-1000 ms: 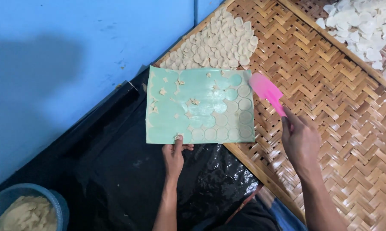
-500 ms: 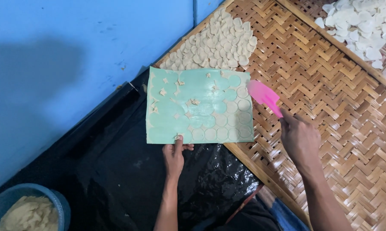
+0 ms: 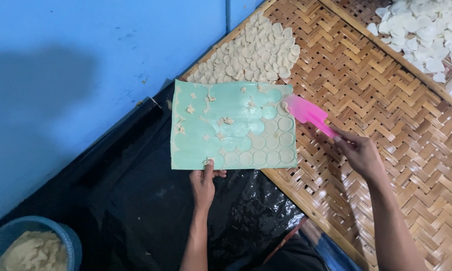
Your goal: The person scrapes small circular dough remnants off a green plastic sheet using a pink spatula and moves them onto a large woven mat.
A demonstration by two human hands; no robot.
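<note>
While I am looking down from the head camera, my left hand [image 3: 204,181] is pinching the lower edge of the green board [image 3: 221,143] in the middle of the frame, thumb on top, the other fingers hidden beneath it. My right hand [image 3: 358,153] is closing around the handle of the pink spatula [image 3: 308,113], whose blade is touching the board's right edge; the handle's end is disappearing inside my grip. Round dough discs [image 3: 268,145] are sitting in rows on the board's lower right part, while small scraps are dotting its upper left. One edge of the board is overlapping the woven bamboo mat [image 3: 386,100] and the rest is lying over black plastic sheeting [image 3: 135,200]. Just above the board, a pile of pale discs [image 3: 256,52] is lying on the mat. Another white heap [image 3: 426,30] is being cut off by the upper right corner. At lower left, a blue bowl [image 3: 65,238] of crumbly dough is only partly showing.
</note>
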